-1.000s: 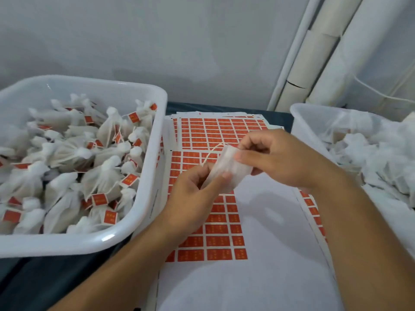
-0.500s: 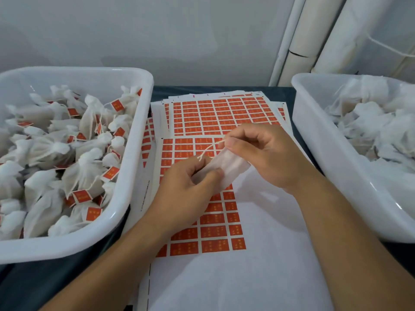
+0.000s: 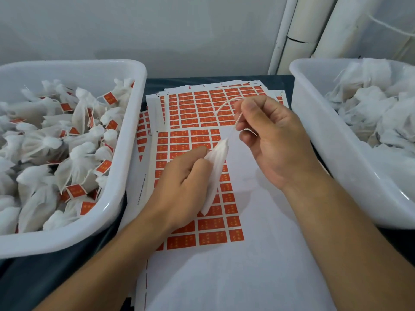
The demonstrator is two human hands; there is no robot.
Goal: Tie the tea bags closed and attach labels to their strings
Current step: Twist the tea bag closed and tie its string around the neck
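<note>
The left hand (image 3: 179, 182) grips the body of one white tea bag (image 3: 215, 171) above the label sheet (image 3: 202, 230), while the right hand (image 3: 269, 140) pinches its drawstring (image 3: 226, 104) between thumb and fingertips and holds it up and away from the bag's mouth, which looks gathered to a point. This bag carries no label yet, so the knot and the sticker both seem to be ahead of it. The left tub (image 3: 125, 167) is heaped with tied bags, most showing an orange label on the string (a good share of the batch looks done). The right tub (image 3: 314, 135) holds a loose pile of white bags with no labels visible, presumably those left to do. The top sheet has many of its orange stickers gone, leaving bare backing, with fuller sheets (image 3: 224, 97) lying beneath it.
</note>
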